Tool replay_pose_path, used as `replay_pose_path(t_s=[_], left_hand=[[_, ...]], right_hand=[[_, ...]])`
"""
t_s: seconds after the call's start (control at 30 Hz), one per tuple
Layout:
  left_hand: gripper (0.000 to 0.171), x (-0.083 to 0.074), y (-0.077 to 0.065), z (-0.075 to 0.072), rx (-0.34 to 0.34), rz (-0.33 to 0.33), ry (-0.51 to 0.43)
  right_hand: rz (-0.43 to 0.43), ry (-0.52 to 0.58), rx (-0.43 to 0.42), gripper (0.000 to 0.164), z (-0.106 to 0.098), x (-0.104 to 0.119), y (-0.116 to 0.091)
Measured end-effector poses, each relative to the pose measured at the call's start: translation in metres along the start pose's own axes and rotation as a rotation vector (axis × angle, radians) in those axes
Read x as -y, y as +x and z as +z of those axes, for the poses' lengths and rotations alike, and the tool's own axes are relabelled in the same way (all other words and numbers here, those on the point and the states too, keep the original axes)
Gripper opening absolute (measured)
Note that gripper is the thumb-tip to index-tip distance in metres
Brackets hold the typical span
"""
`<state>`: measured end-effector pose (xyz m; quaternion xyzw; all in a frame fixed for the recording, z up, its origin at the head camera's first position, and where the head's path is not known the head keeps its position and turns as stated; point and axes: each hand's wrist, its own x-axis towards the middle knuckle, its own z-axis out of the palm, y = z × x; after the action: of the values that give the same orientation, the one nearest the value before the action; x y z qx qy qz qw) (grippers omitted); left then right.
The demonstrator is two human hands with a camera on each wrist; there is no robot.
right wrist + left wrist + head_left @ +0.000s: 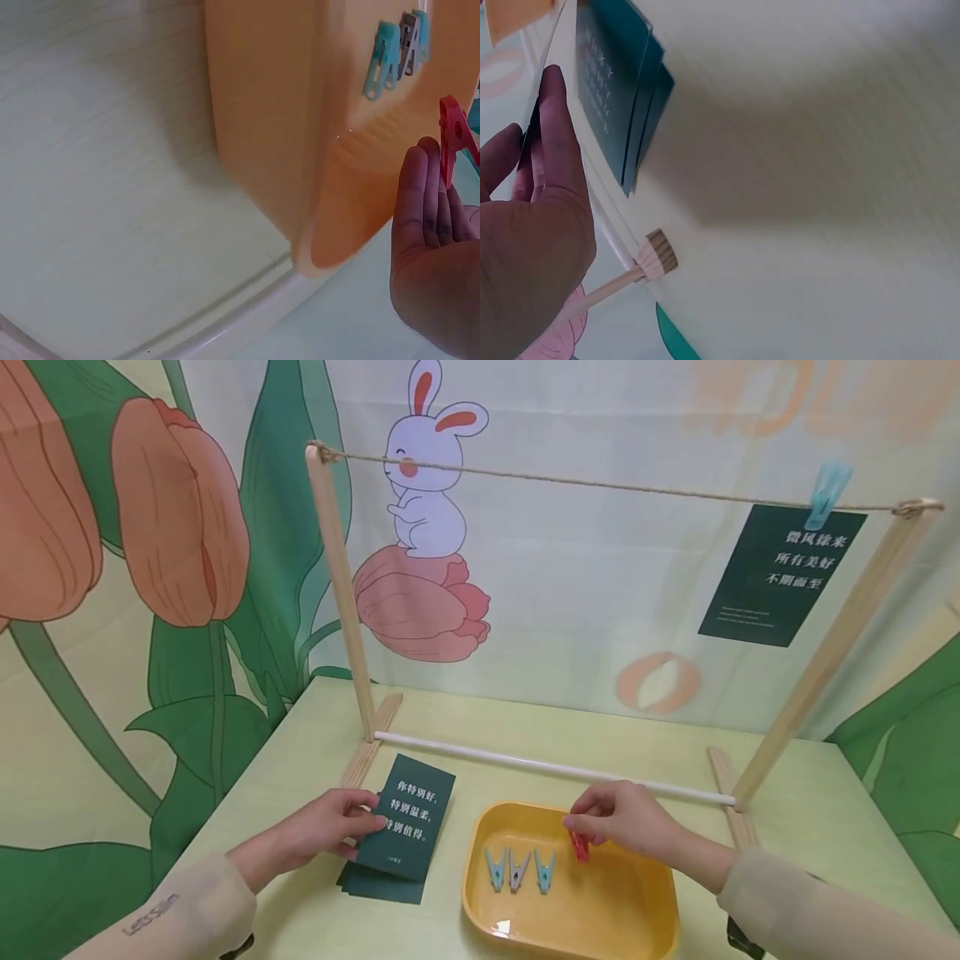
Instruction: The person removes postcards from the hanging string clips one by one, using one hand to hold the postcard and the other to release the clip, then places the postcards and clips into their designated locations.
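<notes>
My left hand (333, 828) pinches a dark green card (408, 802) with white writing by its left edge, lifted at a tilt over a small stack of like cards (390, 889). In the left wrist view the held card (546, 52) shows edge-on between thumb and fingers, apart from the stack (619, 90). My right hand (626, 818) pinches a red clothespin (580, 846) above the yellow tray (570, 935). The right wrist view shows the red clothespin (455, 135) at the fingertips. Two light-blue clothespins (496, 870) and a greyish one (517, 871) lie in the tray.
Behind the tray stands a wooden frame (341, 585) with a twine line (562, 478) across its top and a white rod (525, 763) low down. A blue clothespin (827, 497) holds a green card (780, 585) at the line's right end. A printed cloth (555, 568) hangs behind.
</notes>
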<state>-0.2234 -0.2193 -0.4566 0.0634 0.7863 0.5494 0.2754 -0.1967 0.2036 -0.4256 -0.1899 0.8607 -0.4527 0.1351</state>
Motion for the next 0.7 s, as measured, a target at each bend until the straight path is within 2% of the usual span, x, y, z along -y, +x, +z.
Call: replay_pose_path(t_s=[0.23,0.43,0.7], left_hand=[[0.031,0.011,-0.001,0.002,0.008,-0.023,-0.039],[0.031,0.014,-0.001,0.004,0.008,-0.045,-0.070],[0.023,0.019,-0.002,0.007,-0.017,-0.088,-0.060]], right_hand=[[-0.040,-0.061,0.045,0.019,0.010,-0.006,0.001],[-0.082,-0.215,0.054,0.018,0.014,-0.013,0.003],[-0.128,-0.317,0.068,0.017,0.015,-0.018,0.005]])
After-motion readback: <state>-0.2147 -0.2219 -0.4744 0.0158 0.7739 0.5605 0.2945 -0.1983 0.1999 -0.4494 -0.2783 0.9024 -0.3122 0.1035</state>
